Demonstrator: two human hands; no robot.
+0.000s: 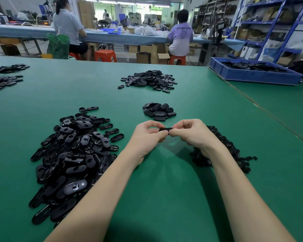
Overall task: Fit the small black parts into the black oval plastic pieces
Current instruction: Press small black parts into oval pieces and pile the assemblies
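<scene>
Fingers (pixel 164 135) pinch oval piece (pixel 165 129) above green table (pixel 164 180); shelving (pixel 269 23) behind.

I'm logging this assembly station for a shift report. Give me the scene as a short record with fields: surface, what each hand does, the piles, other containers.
surface: green table mat
left hand: pinches one end of the black oval piece
right hand: pinches the other end
oval piece: held above the mat, edge-on to the camera
large pile of ovals: left of the arms
small black parts: right, partly behind the right wrist
small stack: just beyond the hands
far pile: mid-table
blue bin: far right, holds black parts
</scene>
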